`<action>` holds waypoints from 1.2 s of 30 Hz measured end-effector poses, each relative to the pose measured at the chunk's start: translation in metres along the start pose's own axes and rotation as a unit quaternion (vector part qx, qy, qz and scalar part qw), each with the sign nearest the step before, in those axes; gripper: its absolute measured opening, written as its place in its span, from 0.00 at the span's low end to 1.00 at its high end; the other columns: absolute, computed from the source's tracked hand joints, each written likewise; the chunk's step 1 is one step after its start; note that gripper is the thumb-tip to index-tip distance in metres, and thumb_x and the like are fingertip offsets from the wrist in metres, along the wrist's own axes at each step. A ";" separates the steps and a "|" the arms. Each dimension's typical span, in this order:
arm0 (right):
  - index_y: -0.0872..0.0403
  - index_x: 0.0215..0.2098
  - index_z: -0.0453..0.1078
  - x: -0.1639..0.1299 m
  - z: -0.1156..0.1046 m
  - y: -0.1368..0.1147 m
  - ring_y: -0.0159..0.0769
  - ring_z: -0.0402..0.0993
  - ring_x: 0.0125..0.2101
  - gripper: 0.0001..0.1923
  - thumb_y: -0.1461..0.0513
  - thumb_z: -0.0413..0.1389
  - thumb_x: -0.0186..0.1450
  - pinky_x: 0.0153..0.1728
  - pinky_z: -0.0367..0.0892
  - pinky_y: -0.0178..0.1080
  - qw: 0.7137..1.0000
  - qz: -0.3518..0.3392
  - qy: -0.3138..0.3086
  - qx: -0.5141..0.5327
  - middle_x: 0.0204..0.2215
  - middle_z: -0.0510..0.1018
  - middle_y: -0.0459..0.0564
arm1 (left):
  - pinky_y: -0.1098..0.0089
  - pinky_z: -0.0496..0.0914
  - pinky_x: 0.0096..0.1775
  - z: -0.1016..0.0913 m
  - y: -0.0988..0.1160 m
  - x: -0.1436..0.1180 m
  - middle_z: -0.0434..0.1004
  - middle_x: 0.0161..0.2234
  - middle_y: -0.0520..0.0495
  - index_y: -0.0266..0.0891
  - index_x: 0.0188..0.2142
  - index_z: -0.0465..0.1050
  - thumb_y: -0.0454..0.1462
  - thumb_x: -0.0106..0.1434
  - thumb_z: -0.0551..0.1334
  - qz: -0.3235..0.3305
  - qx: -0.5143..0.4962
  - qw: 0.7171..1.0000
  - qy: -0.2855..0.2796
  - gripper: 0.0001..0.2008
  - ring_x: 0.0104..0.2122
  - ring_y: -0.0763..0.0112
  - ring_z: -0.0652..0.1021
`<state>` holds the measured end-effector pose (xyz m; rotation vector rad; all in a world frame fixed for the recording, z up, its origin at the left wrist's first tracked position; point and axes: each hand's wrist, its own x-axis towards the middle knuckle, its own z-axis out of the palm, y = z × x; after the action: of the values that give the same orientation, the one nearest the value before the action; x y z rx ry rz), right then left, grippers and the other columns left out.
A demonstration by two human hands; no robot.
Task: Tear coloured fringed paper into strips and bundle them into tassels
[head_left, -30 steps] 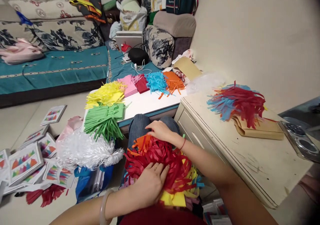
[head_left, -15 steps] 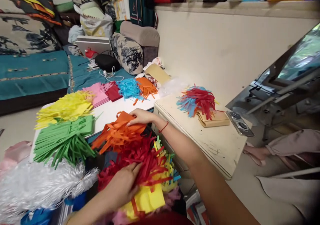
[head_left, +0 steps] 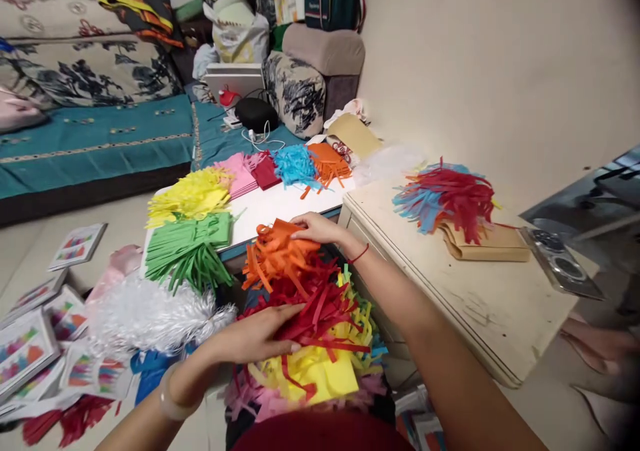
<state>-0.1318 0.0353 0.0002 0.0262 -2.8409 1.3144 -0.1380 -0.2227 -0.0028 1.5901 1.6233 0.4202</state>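
On my lap lies a pile of fringed tissue paper. My right hand grips the upper edge of an orange fringed paper bundle, its strips hanging toward the left. Below it, my left hand rests with fingers stretched out over red fringed paper. Yellow fringed paper shows under the red, with pink fringed paper lowest. Some strips at the pile's right side are green and blue. My right fingertips are partly hidden by the orange paper.
A white table ahead bears green fringed paper, yellow, pink, red, blue and orange bundles. On the cabinet at right lies a red-and-blue tassel bundle. White shiny tinsel and printed packets lie at left.
The view has swung left, bringing floor packets into sight. My left hand lies flatter across the red paper. My right hand still holds the orange bundle.
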 end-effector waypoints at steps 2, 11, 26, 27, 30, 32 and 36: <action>0.60 0.42 0.75 0.006 0.007 0.005 0.38 0.73 0.41 0.13 0.69 0.55 0.60 0.40 0.63 0.34 0.999 0.015 0.024 -0.029 0.42 0.79 0.54 | 0.64 0.64 0.55 -0.004 0.001 -0.002 0.65 0.59 0.38 0.37 0.62 0.56 0.39 0.62 0.57 0.023 -0.003 1.000 -0.014 0.29 0.55 0.59 0.70; 0.58 0.29 0.79 0.004 0.026 0.016 0.29 0.71 0.24 0.08 0.71 0.62 0.50 0.25 0.59 0.29 0.995 0.028 -0.092 -0.012 0.25 0.80 0.43 | 0.75 0.64 0.29 -0.053 -0.031 0.019 0.75 0.27 0.50 0.34 0.37 0.72 0.42 0.67 0.48 -0.021 0.008 0.981 0.194 0.17 0.25 0.73 0.71; 0.54 0.39 0.75 -0.128 0.057 -0.031 0.34 0.74 0.42 0.07 0.65 0.55 0.65 0.47 0.66 0.38 0.956 -0.062 0.287 -0.021 0.38 0.79 0.50 | 0.67 0.68 0.36 -0.053 -0.096 0.070 0.75 0.31 0.43 0.36 0.33 0.74 0.40 0.62 0.52 -0.051 0.124 0.923 0.361 0.14 0.31 0.64 0.75; 0.54 0.39 0.75 -0.139 0.063 -0.033 0.34 0.74 0.41 0.07 0.65 0.55 0.65 0.47 0.67 0.38 0.957 -0.067 0.282 -0.022 0.38 0.80 0.50 | 0.66 0.68 0.36 -0.054 -0.096 0.070 0.75 0.30 0.43 0.37 0.34 0.73 0.40 0.62 0.51 -0.052 0.128 0.924 0.358 0.14 0.31 0.63 0.75; 0.56 0.38 0.75 -0.166 0.079 -0.032 0.34 0.74 0.40 0.07 0.65 0.55 0.65 0.45 0.68 0.38 0.955 -0.061 0.289 -0.021 0.37 0.80 0.52 | 0.66 0.69 0.35 -0.053 -0.096 0.064 0.76 0.32 0.43 0.37 0.37 0.72 0.44 0.62 0.51 -0.071 0.149 0.918 0.360 0.16 0.31 0.62 0.76; 0.56 0.38 0.75 -0.181 0.089 -0.026 0.34 0.75 0.40 0.07 0.66 0.55 0.64 0.45 0.68 0.38 0.950 -0.041 0.309 -0.017 0.37 0.80 0.52 | 0.65 0.70 0.36 -0.055 -0.093 0.058 0.76 0.37 0.42 0.38 0.43 0.71 0.47 0.63 0.51 -0.078 0.162 0.913 0.366 0.19 0.32 0.63 0.77; 0.55 0.36 0.76 -0.207 0.107 -0.014 0.34 0.75 0.38 0.07 0.66 0.55 0.64 0.43 0.69 0.37 0.933 0.009 0.360 -0.010 0.36 0.80 0.51 | 0.65 0.71 0.33 -0.066 -0.059 0.049 0.75 0.40 0.41 0.38 0.45 0.71 0.49 0.62 0.50 -0.046 0.195 0.907 0.370 0.21 0.29 0.64 0.77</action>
<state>0.0755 -0.0529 -0.0619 -0.3956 -2.2220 1.0090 -0.2201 -0.1659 -0.0190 1.7401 2.4725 0.7471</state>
